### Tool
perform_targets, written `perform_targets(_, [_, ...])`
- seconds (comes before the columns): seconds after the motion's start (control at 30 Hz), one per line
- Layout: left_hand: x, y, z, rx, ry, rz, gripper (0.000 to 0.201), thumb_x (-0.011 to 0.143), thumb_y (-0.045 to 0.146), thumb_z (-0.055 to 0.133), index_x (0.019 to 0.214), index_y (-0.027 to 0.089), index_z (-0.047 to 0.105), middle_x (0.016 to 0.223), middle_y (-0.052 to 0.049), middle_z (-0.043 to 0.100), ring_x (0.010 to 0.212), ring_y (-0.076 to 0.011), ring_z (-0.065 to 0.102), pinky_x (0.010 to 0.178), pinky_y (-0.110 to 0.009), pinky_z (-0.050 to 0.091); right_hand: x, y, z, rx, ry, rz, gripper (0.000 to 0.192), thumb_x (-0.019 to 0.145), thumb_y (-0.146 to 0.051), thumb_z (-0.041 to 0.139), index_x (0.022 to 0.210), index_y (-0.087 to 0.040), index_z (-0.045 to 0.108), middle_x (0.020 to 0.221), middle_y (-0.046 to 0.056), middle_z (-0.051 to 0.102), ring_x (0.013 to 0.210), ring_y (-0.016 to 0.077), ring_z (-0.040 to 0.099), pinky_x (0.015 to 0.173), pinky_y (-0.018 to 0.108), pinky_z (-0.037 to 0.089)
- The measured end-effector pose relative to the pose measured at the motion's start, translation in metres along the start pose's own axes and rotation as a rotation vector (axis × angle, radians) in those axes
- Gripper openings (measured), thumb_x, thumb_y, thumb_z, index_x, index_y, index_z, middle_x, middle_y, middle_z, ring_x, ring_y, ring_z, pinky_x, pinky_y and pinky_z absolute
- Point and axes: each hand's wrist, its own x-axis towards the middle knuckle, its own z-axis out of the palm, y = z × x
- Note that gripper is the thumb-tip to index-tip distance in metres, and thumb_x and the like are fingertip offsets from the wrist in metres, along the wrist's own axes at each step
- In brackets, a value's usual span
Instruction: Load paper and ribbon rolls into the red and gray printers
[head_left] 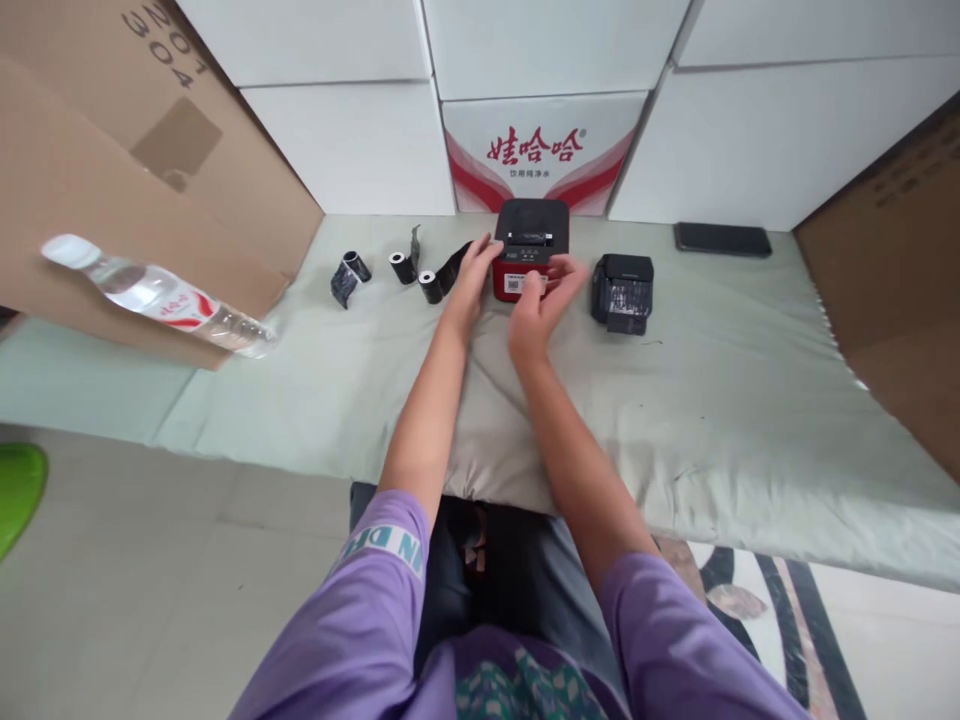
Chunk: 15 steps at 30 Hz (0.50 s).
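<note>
A small red and black receipt printer (531, 222) stands on the cloth-covered surface, with a white label on its front. My left hand (472, 278) lies along its left side, fingers stretched out and touching it. In front of the printer's right side is my right hand (541, 305), its fingers apart and slightly blurred; whether it touches the printer I cannot tell. Left of my hands sit small black paper rolls with loose tails: one roll (430, 286) beside my left hand, another roll (402, 267) further left, and a third roll (357, 266) beyond it.
To the right of the printer is a black boxy device (622, 285) with a dark printed strip at its front. A black phone (721, 240) lies further right. White boxes (540, 150) line the back. Cardboard boxes (112, 180) flank both sides, and a water bottle (169, 297) leans at left.
</note>
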Motion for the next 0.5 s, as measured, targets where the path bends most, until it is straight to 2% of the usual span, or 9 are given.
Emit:
perform_targets(0.07, [-0.002, -0.014, 0.005, -0.138, -0.029, 0.004, 0.058, 0.104, 0.062, 0.064, 0.147, 0.024, 0.070, 0.151, -0.002, 0.076, 0.148, -0.0242, 0.062, 0.128, -0.042, 0.044, 0.022, 0.030, -0.006, -0.097, -0.001, 0.040, 0.063, 0.107, -0.043, 0.032, 0.166, -0.021, 0.036, 0.156, 0.023, 0.041, 0.156, 0.0346, 0.047, 0.124, 0.065, 0.046])
perform_targets(0.13, [-0.001, -0.023, 0.011, -0.246, -0.028, -0.014, 0.051, 0.104, 0.059, 0.067, 0.137, 0.021, 0.074, 0.142, -0.006, 0.081, 0.146, -0.0252, 0.067, 0.127, -0.041, 0.049, 0.035, 0.053, -0.005, -0.025, -0.085, 0.148, 0.075, 0.105, -0.047, 0.042, 0.172, -0.017, 0.025, 0.168, 0.027, 0.035, 0.164, 0.0349, 0.041, 0.130, 0.066, 0.040])
perform_targets(0.2, [0.003, -0.028, 0.015, -0.313, -0.026, -0.028, 0.044, 0.105, 0.055, 0.068, 0.132, 0.021, 0.075, 0.137, -0.008, 0.083, 0.145, -0.0259, 0.069, 0.127, -0.042, 0.050, 0.038, 0.065, 0.000, 0.071, -0.166, 0.204, 0.088, 0.101, -0.049, 0.054, 0.173, -0.015, 0.019, 0.173, 0.029, 0.034, 0.167, 0.0345, 0.039, 0.134, 0.066, 0.036])
perform_targets(0.33, [0.008, -0.026, 0.017, -0.289, -0.001, -0.001, 0.027, 0.109, 0.034, 0.059, 0.123, 0.019, 0.077, 0.136, -0.006, 0.083, 0.146, -0.0226, 0.068, 0.128, -0.038, 0.049, 0.037, 0.068, 0.003, 0.080, -0.227, 0.102, 0.109, 0.089, -0.053, 0.078, 0.173, -0.013, 0.020, 0.174, 0.031, 0.036, 0.167, 0.0367, 0.039, 0.136, 0.066, 0.033])
perform_targets(0.5, [0.002, 0.004, 0.016, -0.180, 0.028, -0.008, 0.024, 0.109, 0.022, 0.056, 0.116, 0.018, 0.078, 0.131, -0.004, 0.083, 0.146, -0.0242, 0.066, 0.130, -0.038, 0.047, 0.042, 0.059, -0.015, -0.007, -0.249, 0.045, 0.105, 0.090, -0.055, 0.079, 0.172, -0.019, 0.023, 0.165, 0.026, 0.051, 0.153, 0.0378, 0.055, 0.128, 0.065, 0.045])
